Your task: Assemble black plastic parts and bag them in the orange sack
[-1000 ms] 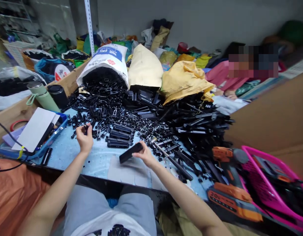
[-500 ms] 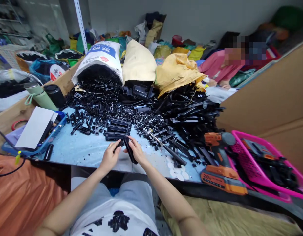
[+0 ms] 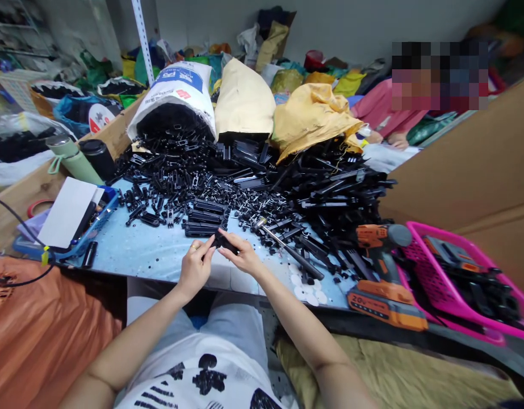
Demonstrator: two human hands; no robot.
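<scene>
My right hand [image 3: 243, 257] is closed around a long black plastic piece [image 3: 226, 243], held low over the near part of the table and partly covered by the fingers. My left hand [image 3: 197, 266] is pinched at the left end of that piece, its fingertips meeting something small and black; where one part stops and the other begins cannot be made out. Just beyond the hands lies a stack of similar long black pieces [image 3: 205, 218]. To the right, a hammer [image 3: 289, 250] rests with its head near a scatter of small pins [image 3: 262, 205].
Heaps of black parts [image 3: 330, 193] spill from several sacks [image 3: 244, 102] at the back. A cordless drill [image 3: 383, 272] stands at right beside a pink basket [image 3: 432, 284]. At left are a blue tray [image 3: 70, 253] and a green bottle [image 3: 76, 159]. A co-worker [image 3: 387, 111] sits at back right.
The long black piece has turned from steeply slanted to flatter, its near end swinging up under my right hand. My left fingertips have come in against its end.
</scene>
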